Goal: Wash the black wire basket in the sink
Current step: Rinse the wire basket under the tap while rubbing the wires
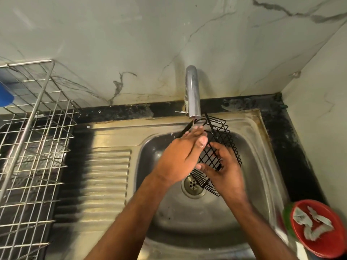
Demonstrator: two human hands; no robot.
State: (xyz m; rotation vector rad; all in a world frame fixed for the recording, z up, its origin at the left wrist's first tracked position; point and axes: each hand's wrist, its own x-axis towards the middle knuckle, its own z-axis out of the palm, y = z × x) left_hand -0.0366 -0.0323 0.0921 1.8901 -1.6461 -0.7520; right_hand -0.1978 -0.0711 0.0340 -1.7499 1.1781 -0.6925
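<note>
In the head view, a steel dish rack stood left of the sink, and a red dish of grey scraps sat at its right corner. Under the tap, the black wire basket hung tilted over the drain, partly hidden by hands. The right hand gripped it; the left hand lay flat, fingers straight, against it.

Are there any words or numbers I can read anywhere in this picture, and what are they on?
None: no words, numbers or labels show anywhere.
The black wire basket, the tap and the sink are all bare.
The grey scraps in the red dish carry no print I can make out.
</note>
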